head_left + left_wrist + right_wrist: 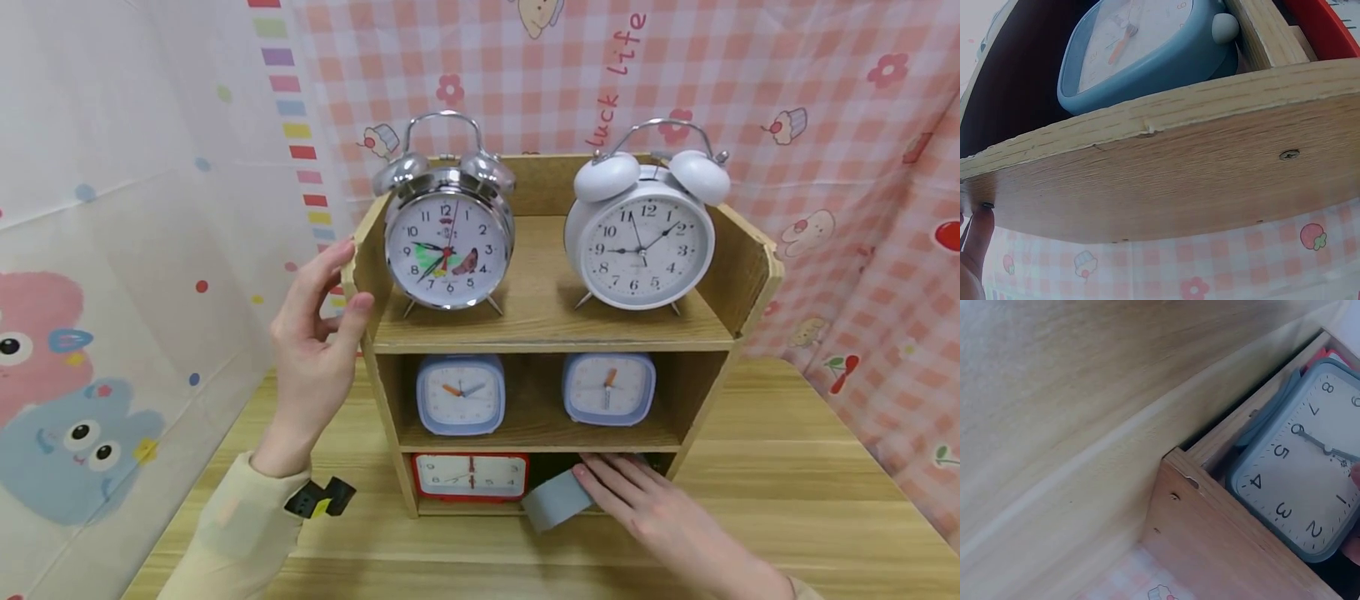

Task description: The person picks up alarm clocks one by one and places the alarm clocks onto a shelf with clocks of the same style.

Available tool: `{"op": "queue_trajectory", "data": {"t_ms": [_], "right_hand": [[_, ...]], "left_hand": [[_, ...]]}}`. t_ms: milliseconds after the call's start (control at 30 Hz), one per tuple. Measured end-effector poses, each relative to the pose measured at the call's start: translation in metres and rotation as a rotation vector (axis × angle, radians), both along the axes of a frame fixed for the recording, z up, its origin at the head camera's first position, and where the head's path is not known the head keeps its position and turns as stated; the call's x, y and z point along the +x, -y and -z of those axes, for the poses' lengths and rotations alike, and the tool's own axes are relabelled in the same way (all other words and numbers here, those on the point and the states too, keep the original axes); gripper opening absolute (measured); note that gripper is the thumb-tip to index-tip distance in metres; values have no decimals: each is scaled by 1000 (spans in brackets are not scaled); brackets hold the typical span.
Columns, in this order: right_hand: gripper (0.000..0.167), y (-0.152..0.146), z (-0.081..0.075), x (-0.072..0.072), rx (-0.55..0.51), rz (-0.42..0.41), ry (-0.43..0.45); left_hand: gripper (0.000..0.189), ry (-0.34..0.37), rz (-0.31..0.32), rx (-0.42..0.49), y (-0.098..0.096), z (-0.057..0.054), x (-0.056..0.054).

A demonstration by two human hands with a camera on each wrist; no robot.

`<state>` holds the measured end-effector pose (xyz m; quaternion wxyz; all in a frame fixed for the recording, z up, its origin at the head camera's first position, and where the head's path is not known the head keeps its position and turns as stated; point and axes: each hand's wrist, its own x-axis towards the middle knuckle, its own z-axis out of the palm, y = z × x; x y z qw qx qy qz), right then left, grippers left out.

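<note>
My left hand [315,333] rests at the upper left side of a wooden shelf unit [555,344]. Its thumb and a fingertip touch the panel edge, and one finger [979,237] meets the outer side panel in the left wrist view. Low on the right, my right hand [648,504] holds a grey-blue square clock [558,500], tilted at the front of the bottom compartment. The right wrist view shows its white numbered face [1310,469], with fingertips at the face and rim. Beside it a red-framed clock [471,477] lies on the bottom shelf.
On top stand a silver twin-bell alarm clock [450,242] and a white one [641,242]. Two light blue clocks, left [461,395] and right [609,389], sit on the middle shelf. The unit stands on a wood-grain table [787,467] before a checked cloth [750,67].
</note>
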<state>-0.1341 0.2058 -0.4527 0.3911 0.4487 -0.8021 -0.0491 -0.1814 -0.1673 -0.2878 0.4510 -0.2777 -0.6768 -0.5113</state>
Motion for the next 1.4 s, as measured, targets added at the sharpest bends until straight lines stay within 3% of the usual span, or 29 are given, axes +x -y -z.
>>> {"op": "queue_trajectory", "data": {"t_ms": [100,233,367,567,967,1400], "right_hand": [[54,1,2,-2,-15,20,-33],[38,2,3,-5,-20,67,-71],[47,6,6,-6,-35,125,-88],[44,15,8,-5,-41,189,-90],[34,23,11,-17,-81,190,-162],[31,23,10,-18,-92,187,-168]], "left_hand": [[47,0,-1,0,0,0,0],[47,1,-1,2,0,0,-1],[46,4,-3,1,0,1,-1],[45,4,-12,-4,1,1,-2],[45,3,-8,0,1,1,-2],[44,12,-17,-9,-1,3,-4]]}}
